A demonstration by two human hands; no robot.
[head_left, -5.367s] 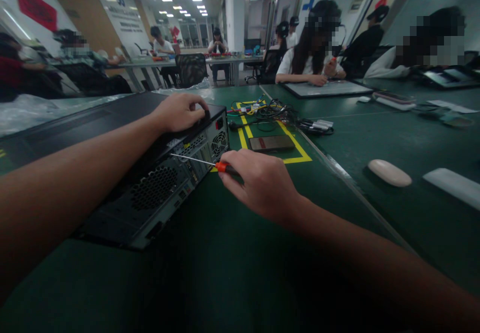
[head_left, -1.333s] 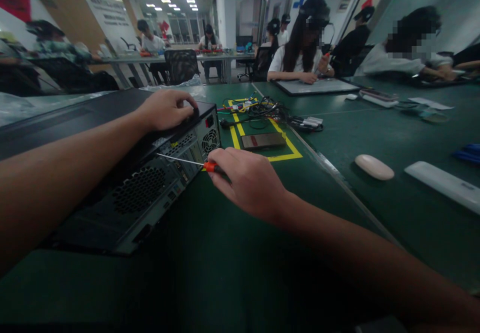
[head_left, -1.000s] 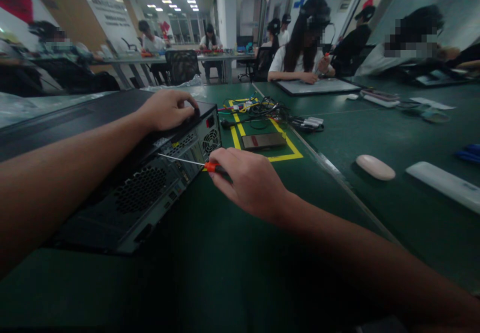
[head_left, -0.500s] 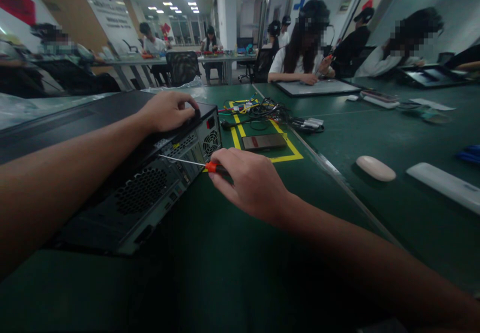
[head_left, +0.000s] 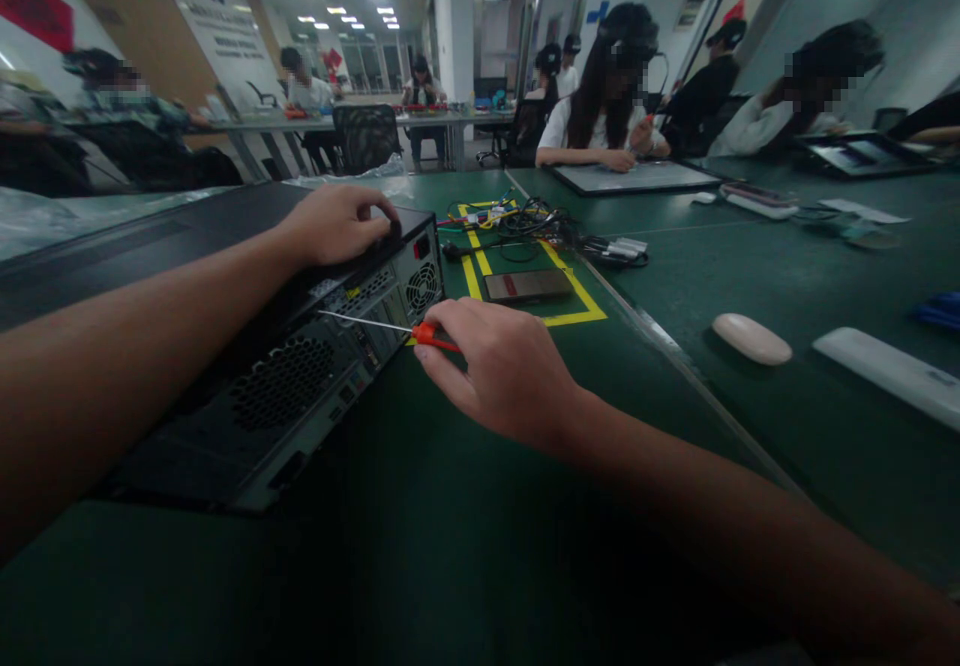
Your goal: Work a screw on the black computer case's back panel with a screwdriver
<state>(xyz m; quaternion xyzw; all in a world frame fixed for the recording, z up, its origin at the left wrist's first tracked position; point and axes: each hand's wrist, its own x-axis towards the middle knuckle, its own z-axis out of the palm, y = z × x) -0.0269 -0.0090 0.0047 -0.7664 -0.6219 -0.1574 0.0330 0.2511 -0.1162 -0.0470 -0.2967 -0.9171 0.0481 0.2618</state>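
Note:
A black desktop computer case (head_left: pixel 225 231) lies on the green table at the left, its rear panel (head_left: pixel 352 331) with vents, slots and ports turned toward me. My left hand (head_left: pixel 341 221) rests on the top near the rear corner, fingers bent and the thumb apart from them. In my right hand (head_left: pixel 502 361) is a screwdriver (head_left: pixel 427 334) with an orange handle, pinched between thumb and fingers. Its long thin shaft points left, and the tip meets the upper edge of the rear panel. Any screw at the tip is too small to make out.
Behind the case lie tangled cables (head_left: pixel 544 221) and a flat dark box (head_left: pixel 529 286) inside yellow tape. To the right are a pale mouse (head_left: pixel 751 338) and a white bar-shaped object (head_left: pixel 889 371). Other people sit across the table, one at a flat panel (head_left: pixel 634 178).
The screwdriver has turned about its axis: orange shows on the handle where it was dark. Its tip stays at the same spot, and my left hand has hardly moved.

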